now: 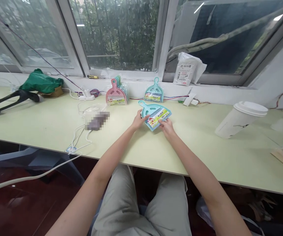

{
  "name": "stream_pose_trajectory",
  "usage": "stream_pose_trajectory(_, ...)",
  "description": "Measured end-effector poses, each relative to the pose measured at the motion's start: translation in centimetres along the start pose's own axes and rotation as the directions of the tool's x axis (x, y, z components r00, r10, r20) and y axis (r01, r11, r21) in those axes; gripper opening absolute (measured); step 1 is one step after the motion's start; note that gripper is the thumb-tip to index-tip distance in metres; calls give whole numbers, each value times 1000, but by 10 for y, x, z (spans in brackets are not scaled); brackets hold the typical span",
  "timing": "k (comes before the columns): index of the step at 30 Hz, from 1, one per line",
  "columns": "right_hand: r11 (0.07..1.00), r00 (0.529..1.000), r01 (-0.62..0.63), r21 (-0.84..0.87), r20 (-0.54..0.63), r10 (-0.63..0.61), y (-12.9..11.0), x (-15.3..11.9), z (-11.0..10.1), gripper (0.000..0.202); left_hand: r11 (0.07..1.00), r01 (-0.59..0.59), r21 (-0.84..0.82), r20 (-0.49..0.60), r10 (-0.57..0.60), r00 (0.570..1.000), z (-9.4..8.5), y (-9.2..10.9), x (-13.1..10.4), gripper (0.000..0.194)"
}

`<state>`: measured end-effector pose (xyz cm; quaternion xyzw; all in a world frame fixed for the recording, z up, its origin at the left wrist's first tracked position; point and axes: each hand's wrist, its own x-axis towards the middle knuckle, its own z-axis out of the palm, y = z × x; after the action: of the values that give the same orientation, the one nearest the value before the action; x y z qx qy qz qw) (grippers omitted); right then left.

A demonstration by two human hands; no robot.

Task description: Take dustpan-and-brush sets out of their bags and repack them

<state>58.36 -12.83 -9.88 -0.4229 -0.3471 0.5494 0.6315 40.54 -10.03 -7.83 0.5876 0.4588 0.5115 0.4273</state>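
Between my two hands is a turquoise mini dustpan and brush set, tilted, its handle pointing up and to the left and a colourful label across its front. My left hand grips its left edge, thumb over the front. At the lower right edge, my right hand is closed on the pan near the label. Just behind it a similar teal dustpan set in clear wrap leans at the wall. Further left, a pink dustpan set stands in front of several others in a row.
A white lidded paper cup stands to the right. White cables and a blurred-out dark object lie on the left. A green bag, a black frame-like object and a power strip are along the back left; a white package sits on the sill.
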Motion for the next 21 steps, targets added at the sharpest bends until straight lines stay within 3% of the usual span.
stream_pose_trajectory(2, 999, 1000, 9, 33, -19, -9, -3, 2, -4, 31, 953, -56, 298, -119, 95, 988, -20, 9, 2, 39)
stream_pose_trajectory(5, 996, 999, 32, 78, -30, -30, -7, 4, -9, 30, 749, 47, 661, -351, 252, 902, -64, 14, 3, 43)
stream_pose_trajectory(8, 994, 999, 42, 96, -18, -41, -10, 4, -13, 28, 585, 258, 769, -459, 224, 860, -103, 1, 2, 56)
stream_pose_trajectory(10, 995, 999, 40, 89, -15, -38, -10, 3, -14, 28, 479, 348, 806, -476, 175, 862, -117, -13, 3, 52)
stream_pose_trajectory(12, 997, 999, 36, 71, -10, -36, -10, 2, -13, 28, 394, 344, 852, -425, 138, 895, -117, -25, 5, 44)
stream_pose_trajectory(15, 998, 999, 36, 48, 4, -36, -10, 1, -13, 28, 356, 236, 904, -289, 102, 952, -103, -35, 9, 40)
stream_pose_trajectory(18, 998, 999, 40, 44, 12, -40, -9, 0, -14, 28, 393, 122, 911, -167, 82, 982, -84, -34, 10, 40)
stream_pose_trajectory(21, 998, 999, 42, 46, 16, -43, -10, 0, -15, 27, 516, -86, 852, 37, 106, 994, -66, -25, 7, 38)
